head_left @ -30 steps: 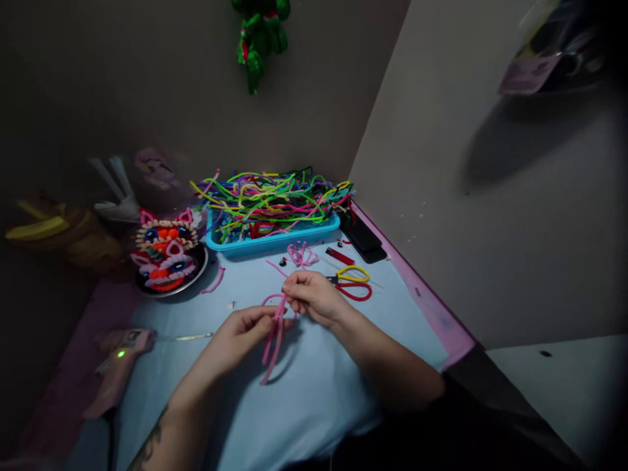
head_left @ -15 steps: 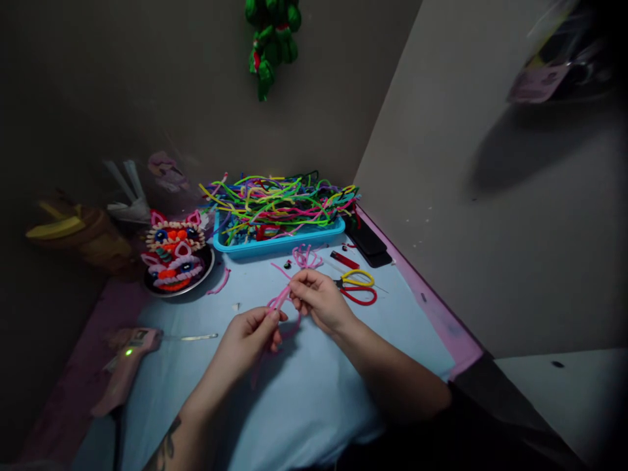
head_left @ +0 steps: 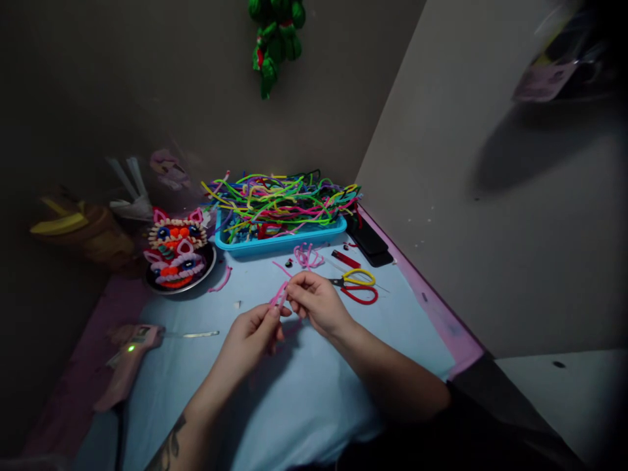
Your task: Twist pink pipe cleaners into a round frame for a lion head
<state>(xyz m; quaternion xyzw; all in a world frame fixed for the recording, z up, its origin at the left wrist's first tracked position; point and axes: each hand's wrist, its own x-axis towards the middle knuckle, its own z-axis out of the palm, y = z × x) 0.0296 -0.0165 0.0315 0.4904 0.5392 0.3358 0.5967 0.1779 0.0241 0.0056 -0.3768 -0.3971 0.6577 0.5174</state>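
Both hands pinch a pink pipe cleaner [head_left: 279,296] bent into a narrow loop over the middle of the table. My left hand [head_left: 255,330] is closed on its lower end, thumb on top. My right hand [head_left: 316,297] grips the upper end between thumb and fingers. Just beyond the fingers lies a bundle of curled pink pipe cleaners [head_left: 308,256]. To the right of my right hand rest scissors [head_left: 360,286] with one yellow and one red handle, beside a red lighter [head_left: 345,259].
A blue tray [head_left: 282,246] heaped with colourful pipe cleaners stands at the back. On the left, a dark bowl [head_left: 203,275] holds fuzzy animal-face figures [head_left: 176,252]. A pink glue gun [head_left: 128,366] with a green light lies nearer. Black phone-like slabs [head_left: 370,242] sit at the right edge.
The pink strands between my hands now form a tighter loop, and the loose tail below them no longer shows clearly. My hands stay close together; the view has shifted slightly.
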